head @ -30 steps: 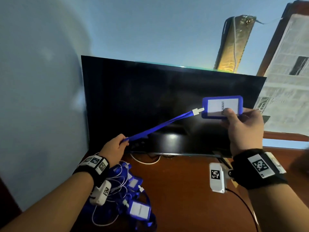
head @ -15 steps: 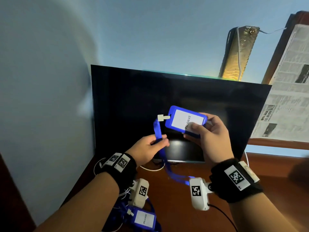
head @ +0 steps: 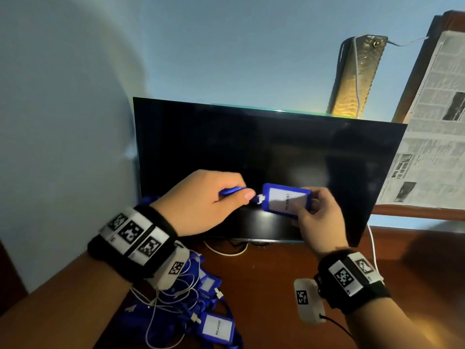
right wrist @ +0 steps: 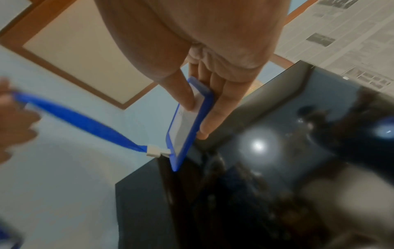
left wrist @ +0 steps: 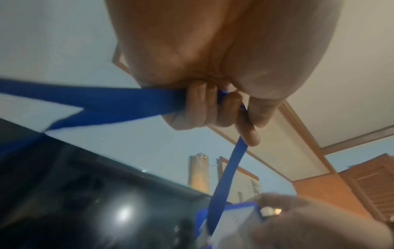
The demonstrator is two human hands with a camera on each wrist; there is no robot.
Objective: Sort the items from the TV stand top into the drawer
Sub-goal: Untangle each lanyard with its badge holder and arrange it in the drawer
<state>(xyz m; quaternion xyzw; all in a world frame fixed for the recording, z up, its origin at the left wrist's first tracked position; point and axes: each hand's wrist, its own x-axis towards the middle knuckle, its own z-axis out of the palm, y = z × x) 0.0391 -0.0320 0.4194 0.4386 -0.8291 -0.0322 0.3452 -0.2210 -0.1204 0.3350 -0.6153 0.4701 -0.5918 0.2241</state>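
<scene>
Looking down from the head view, a blue badge holder (head: 285, 200) was seen pinched by the right hand (head: 317, 217), thumb on its white card face and fingers behind it, while the left hand (head: 201, 202) was curled round the blue lanyard (head: 232, 191) just short of the white clip (head: 260, 197). Below the left wrist, a tangled pile of badges (head: 201, 311) lay on the TV stand top (head: 264, 285); no drawer was in view. From the left wrist view, the lanyard (left wrist: 106, 104) was gripped in a closed fist, one length running off sideways and another dropping from the fingers (left wrist: 198, 107) to the holder (left wrist: 234, 219). From the right wrist view, the holder (right wrist: 189, 128) was held edge-on between thumb and straight fingers (right wrist: 215, 107), the strap leading away from its clip (right wrist: 153, 150) toward the other hand. The step in hand was judged to be the gathering of the lanyard against its holder; next, the strap would need to be bundled tight and the drawer reached without snagging the pile.
</scene>
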